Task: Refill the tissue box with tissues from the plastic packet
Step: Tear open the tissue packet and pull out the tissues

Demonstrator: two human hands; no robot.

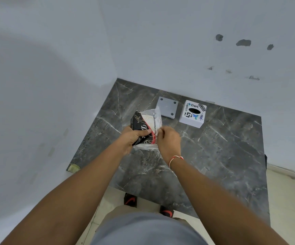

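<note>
A plastic packet (pixel 145 122), black and red with a clear flap, is held above the dark marble table (pixel 222 156). My left hand (pixel 130 137) grips its black lower side. My right hand (pixel 168 138) pinches the packet's clear right edge; white tissues show through the plastic. The white tissue box (pixel 192 114), covered in stickers with an oval slot on top, stands upright at the back of the table. Its grey base plate (pixel 167 107) lies flat just to the left of the box, apart from it.
White walls close in the table at the back and on the left. The table's front edge runs just above my feet, and its right edge drops to a pale tiled floor (pixel 288 200). A small yellowish label (pixel 73 168) sits at the front left corner.
</note>
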